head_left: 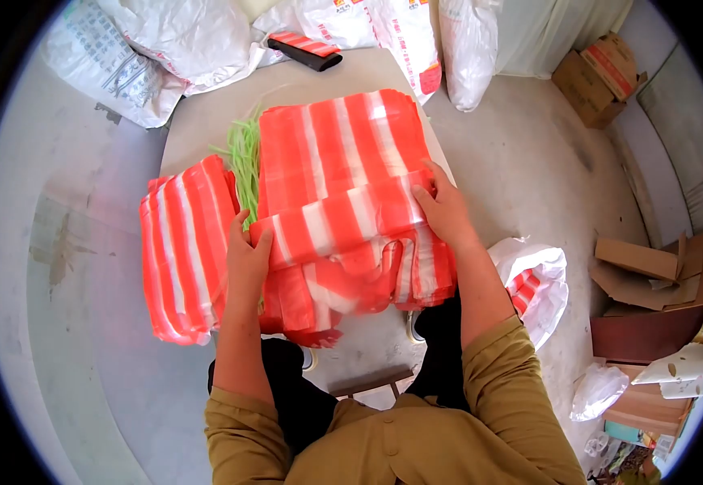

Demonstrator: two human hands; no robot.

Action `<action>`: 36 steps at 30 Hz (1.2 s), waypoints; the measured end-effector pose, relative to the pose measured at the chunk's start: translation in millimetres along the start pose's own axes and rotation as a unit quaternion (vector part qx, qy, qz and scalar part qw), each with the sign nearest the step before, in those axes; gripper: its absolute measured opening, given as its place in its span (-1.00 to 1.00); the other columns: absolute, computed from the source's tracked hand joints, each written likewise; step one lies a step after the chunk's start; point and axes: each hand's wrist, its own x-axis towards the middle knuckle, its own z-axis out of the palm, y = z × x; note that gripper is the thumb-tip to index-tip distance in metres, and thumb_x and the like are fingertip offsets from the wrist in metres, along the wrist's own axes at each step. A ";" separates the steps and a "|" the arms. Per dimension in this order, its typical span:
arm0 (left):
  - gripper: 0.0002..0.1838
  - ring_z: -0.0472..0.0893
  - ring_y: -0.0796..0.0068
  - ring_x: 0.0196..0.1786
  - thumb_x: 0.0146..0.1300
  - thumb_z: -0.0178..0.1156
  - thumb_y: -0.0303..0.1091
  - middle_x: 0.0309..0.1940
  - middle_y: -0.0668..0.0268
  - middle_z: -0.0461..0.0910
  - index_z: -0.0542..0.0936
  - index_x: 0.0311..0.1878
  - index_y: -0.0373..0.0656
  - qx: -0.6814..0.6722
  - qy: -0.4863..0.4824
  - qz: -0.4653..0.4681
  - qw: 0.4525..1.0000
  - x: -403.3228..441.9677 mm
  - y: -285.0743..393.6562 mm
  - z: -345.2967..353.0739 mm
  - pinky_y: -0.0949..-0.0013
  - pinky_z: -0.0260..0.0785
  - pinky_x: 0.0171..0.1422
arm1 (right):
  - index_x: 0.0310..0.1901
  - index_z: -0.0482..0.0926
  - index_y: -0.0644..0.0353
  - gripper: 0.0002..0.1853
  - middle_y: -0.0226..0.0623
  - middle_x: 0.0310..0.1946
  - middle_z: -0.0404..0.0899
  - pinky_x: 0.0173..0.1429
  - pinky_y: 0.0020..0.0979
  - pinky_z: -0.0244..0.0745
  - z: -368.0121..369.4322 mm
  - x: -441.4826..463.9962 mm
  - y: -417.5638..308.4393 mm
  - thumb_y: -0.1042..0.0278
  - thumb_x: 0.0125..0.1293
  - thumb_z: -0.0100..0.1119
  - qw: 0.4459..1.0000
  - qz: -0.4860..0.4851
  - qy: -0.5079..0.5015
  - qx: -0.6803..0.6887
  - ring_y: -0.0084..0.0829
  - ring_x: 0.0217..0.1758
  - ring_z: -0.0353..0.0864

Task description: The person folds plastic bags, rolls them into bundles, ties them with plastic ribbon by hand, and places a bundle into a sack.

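A thick stack of red-and-white striped plastic bags lies on the table in front of me. Its near part is turned over into a folded band, and loose ends hang down over my lap. My left hand grips the left end of that band between thumb and fingers. At the band's right end, my right hand has its thumb on top and its fingers along the edge. Left of it sits a second folded stack of striped bags, with a bundle of green strips in between.
A black item with a striped piece on it lies at the table's far end. White sacks stand behind. On the floor at right are an open white sack with striped bags inside and cardboard boxes.
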 end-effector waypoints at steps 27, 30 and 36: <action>-0.57 0.59 0.47 -0.13 0.56 0.04 -0.29 -0.07 0.30 0.61 0.41 0.41 -0.17 0.042 -0.016 -0.056 0.997 -17.8 -9.7 -5.2 0.36 0.47 0.03 | 0.24 0.51 0.25 -0.62 -0.28 0.01 0.63 0.26 -0.34 0.46 -21.2 -1.4 31.1 0.17 0.67 -0.13 0.978 0.087 -0.020 0.188 -0.44 0.01 0.55; -0.64 0.56 0.54 -0.16 0.56 0.04 -0.31 -0.11 0.34 0.59 0.44 0.34 -0.16 -0.124 -0.049 -0.111 0.985 -12.7 -26.6 -22.2 0.42 0.45 0.00 | 0.17 0.55 0.27 -0.70 -0.33 -0.09 0.63 0.16 -0.41 0.48 -34.1 -1.7 32.2 0.28 0.61 -0.01 0.976 0.096 -0.066 0.184 -0.49 -0.05 0.55; -0.80 0.56 0.55 -0.11 0.56 0.07 -0.39 -0.07 0.37 0.58 0.58 0.13 -0.18 -0.220 -0.112 -0.140 0.959 -18.5 -48.4 -39.9 0.42 0.47 0.02 | 0.14 0.58 0.30 -0.72 -0.41 -0.20 0.62 0.07 -0.47 0.48 -36.0 -3.6 28.3 0.38 0.51 0.12 0.987 0.071 -0.093 0.110 -0.54 -0.14 0.55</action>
